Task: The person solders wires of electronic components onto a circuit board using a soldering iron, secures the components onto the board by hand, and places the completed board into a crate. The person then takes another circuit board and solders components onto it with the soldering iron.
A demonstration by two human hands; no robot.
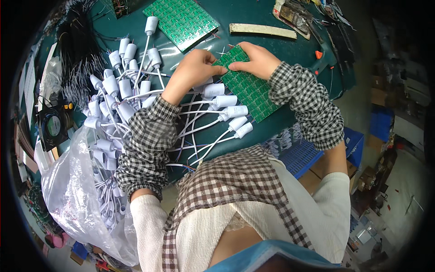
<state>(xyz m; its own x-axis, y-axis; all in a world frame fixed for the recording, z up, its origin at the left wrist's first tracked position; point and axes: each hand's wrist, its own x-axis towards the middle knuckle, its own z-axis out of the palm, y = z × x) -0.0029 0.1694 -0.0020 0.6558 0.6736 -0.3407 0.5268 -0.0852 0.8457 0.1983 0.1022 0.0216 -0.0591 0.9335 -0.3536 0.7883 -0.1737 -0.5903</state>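
Note:
A green circuit board panel (pixel 250 90) is gripped at its far end by both hands, tilted over the table. My left hand (pixel 194 72) pinches its left edge between thumb and fingers. On the far right edge, my right hand (pixel 256 61) closes with the thumb on top and the fingers underneath, partly hidden. Just left of the panel lie several white lamp sockets (pixel 224 101) with white cables. Beyond my hands rests a larger stack of green circuit board panels (pixel 181 21).
A heap of white sockets (pixel 111 86) spreads left, spilling into a clear plastic bag (pixel 72 190). Black wires (pixel 79 54) are bundled at the far left, near a small fan (pixel 53 124). A pale strip (pixel 263 31) lies far ahead. Blue crates (pixel 301 156) stand below the table's right edge.

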